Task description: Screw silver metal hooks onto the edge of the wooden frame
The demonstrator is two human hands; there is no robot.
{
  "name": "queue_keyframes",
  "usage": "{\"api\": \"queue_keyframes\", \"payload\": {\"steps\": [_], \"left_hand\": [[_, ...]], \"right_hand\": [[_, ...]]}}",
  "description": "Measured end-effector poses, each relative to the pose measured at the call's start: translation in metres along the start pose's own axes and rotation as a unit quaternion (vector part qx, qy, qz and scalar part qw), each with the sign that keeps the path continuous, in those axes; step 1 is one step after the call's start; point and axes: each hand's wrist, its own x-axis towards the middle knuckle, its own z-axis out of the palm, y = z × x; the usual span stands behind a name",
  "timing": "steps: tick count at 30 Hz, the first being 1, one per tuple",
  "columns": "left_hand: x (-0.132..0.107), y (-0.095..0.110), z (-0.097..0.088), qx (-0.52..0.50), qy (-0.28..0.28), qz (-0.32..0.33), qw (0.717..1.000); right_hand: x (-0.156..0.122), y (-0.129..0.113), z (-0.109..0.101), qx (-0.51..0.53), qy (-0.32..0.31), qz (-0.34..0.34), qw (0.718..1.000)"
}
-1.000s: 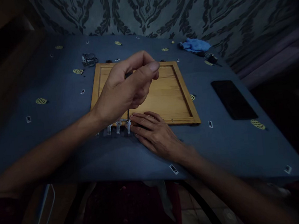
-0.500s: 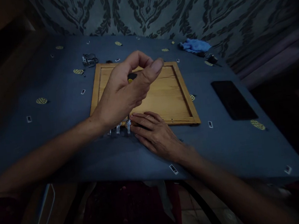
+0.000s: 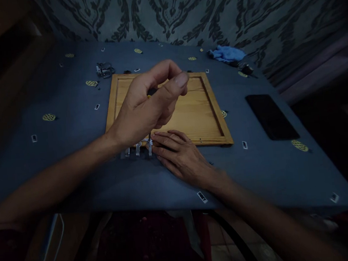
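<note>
Fingers of the left hand point(image 3: 147, 108), in the head view, curl around a screwdriver point(image 3: 152, 92), its shaft reaching a metal fitting point(image 3: 150, 148) at the wooden panel's point(image 3: 193, 112) near edge. Beside it, the right hand's point(image 3: 184, 156) outstretched fingers press down, gripping nothing.

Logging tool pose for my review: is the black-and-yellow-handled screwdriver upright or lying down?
Roughly upright: the screwdriver has its thin shaft pointing down from the left hand to the silver metal hooks.
</note>
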Motion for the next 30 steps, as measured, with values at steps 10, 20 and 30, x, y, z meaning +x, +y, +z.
{"api": "queue_keyframes", "payload": {"steps": [10,20,30], "left_hand": [[0.003,0.0,-0.003,-0.013,-0.013,-0.011,1.0],[0.005,0.015,0.002,-0.029,0.088,0.117,0.989],[0.002,0.003,0.003,-0.014,0.082,0.036,0.996]], "right_hand": [[0.0,0.0,0.002,-0.015,0.022,-0.016,1.0],[0.0,0.0,0.0,-0.003,0.029,-0.016,0.999],[-0.001,0.001,0.001,-0.001,0.014,-0.012,1.0]]}}
